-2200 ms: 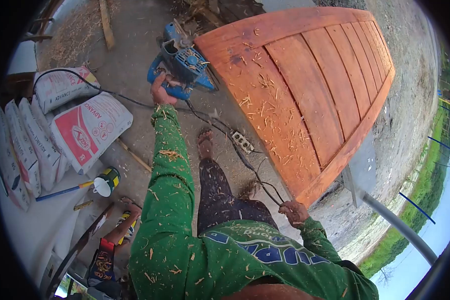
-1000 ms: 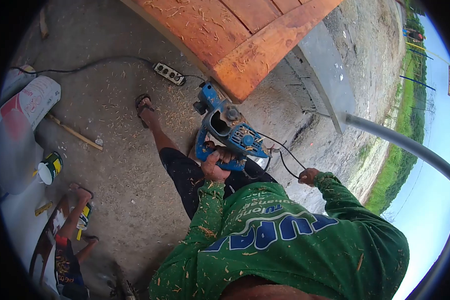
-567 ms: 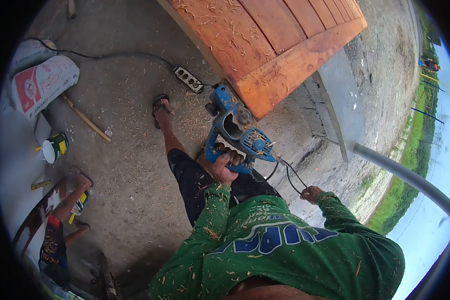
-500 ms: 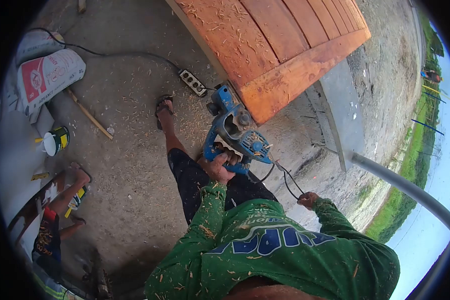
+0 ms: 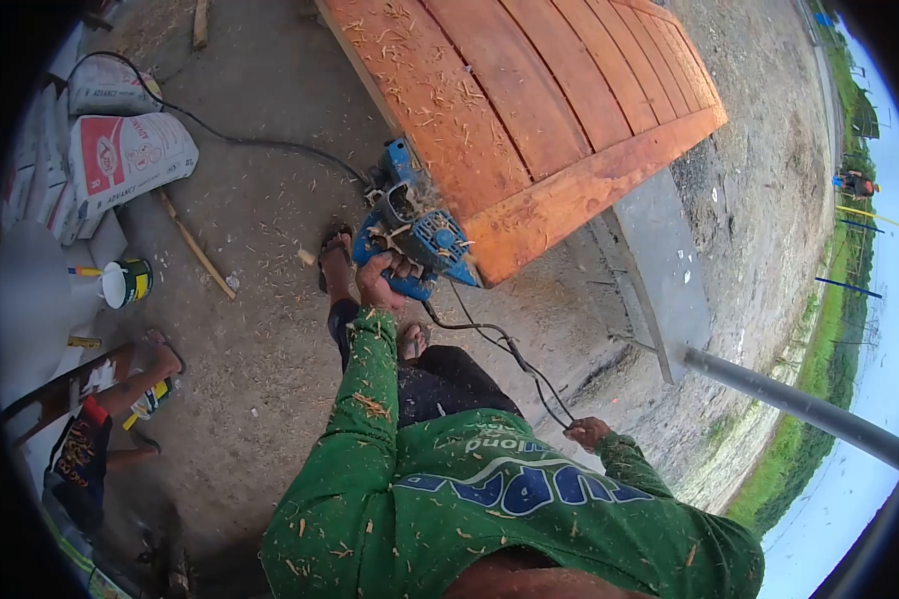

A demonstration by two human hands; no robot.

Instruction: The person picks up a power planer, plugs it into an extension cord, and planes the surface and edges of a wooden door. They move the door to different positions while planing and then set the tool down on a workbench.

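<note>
A blue electric planer lies against the near left edge of a reddish-brown wooden panel, close to its corner. My left hand is wrapped round the planer's rear handle. Its black power cord loops back from the tool towards me. Out to the right, my right hand is closed on that cord. Pale wood shavings are scattered over the panel and over my green sleeve. The planer's underside is hidden.
An extension cable runs across the shaving-strewn floor. Printed sacks, a wooden stick and a paint can stand or lie left. Another person's leg shows lower left. A grey post crosses the right side.
The planer and my left hand have moved forward along the panel's edge, away from me. My right hand still holds the cord, which stretches out longer. The view has shifted slightly.
</note>
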